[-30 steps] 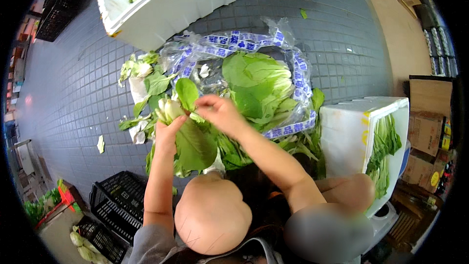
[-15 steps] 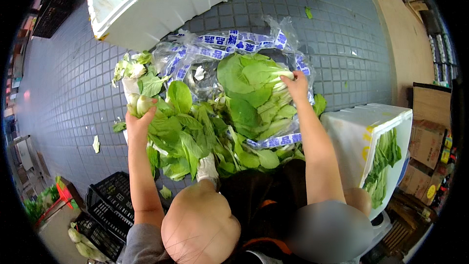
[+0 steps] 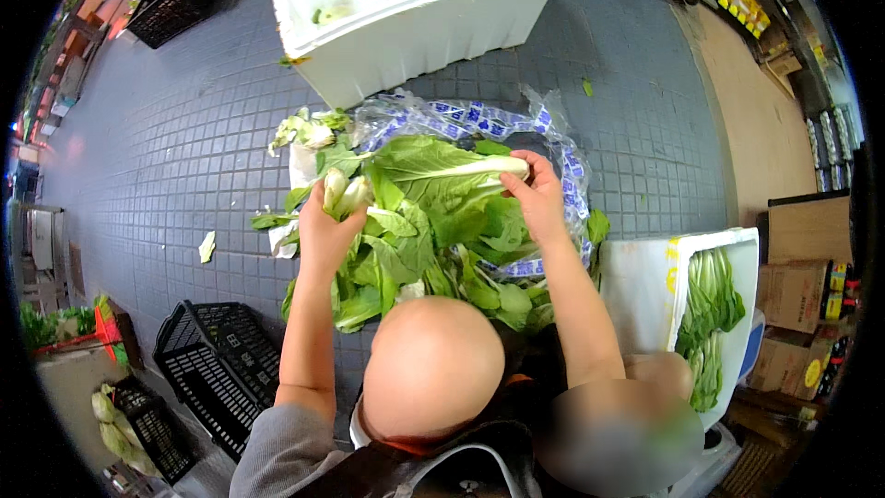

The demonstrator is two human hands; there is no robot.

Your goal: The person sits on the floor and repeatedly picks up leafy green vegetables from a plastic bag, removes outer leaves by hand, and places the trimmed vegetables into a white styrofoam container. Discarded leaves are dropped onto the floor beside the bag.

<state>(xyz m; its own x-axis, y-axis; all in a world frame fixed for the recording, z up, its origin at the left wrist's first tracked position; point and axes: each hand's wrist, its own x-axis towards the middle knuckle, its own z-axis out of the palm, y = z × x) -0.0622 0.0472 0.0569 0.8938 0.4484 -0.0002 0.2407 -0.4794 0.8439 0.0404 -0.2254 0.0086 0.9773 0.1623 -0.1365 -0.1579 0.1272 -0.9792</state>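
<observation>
My left hand (image 3: 330, 231) is closed around the pale bases of leafy greens that look like bok choy (image 3: 345, 194). Their green leaves run down and right into the pile. Between the fingers and thumb of my right hand (image 3: 536, 195) is the thick white stalk end of a large green leaf (image 3: 429, 169), which stretches left toward the other hand. Below both hands spreads a heap of loose green leaves (image 3: 406, 254). Behind and right of the heap lies a crumpled clear plastic bag (image 3: 572, 161) with blue-and-white printed bands. Trimmed leaf scraps (image 3: 309, 129) sit at its left.
A white foam box (image 3: 415, 37) with some green bits inside stands ahead. At right, another foam box (image 3: 636, 281) lies open with greens (image 3: 710, 314) in it. Black crates (image 3: 217, 369) are at lower left. Cardboard boxes (image 3: 807, 240) line the right side. My knee (image 3: 433, 360) rises in front.
My hands have come closer together. My right hand has drawn its leaf up and across toward the left hand. The view has shifted, with my knee now nearer the middle.
</observation>
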